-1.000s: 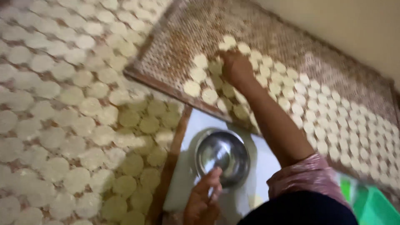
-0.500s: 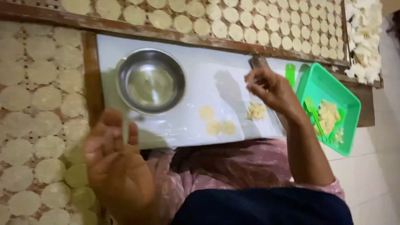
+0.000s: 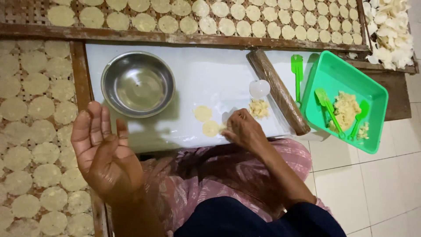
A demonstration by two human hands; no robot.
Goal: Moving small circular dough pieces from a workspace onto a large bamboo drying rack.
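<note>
- White tiled floor (image 3: 368,184) with dark grout lines fills the lower right.
- Woven drying racks in worn wooden frames (image 3: 184,38) border the white counter (image 3: 210,74) along its far and left edges.
- Soft, even light.

Left hand (image 3: 103,151) raised, palm up, fingers spread, empty. Right hand (image 3: 242,130) lowered, fingers curled, palm down.

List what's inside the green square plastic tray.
In the green square plastic tray: a pale yellow dough lump, two green plastic spatulas and some crumbs. Whatever lies under the lump is covered.
</note>
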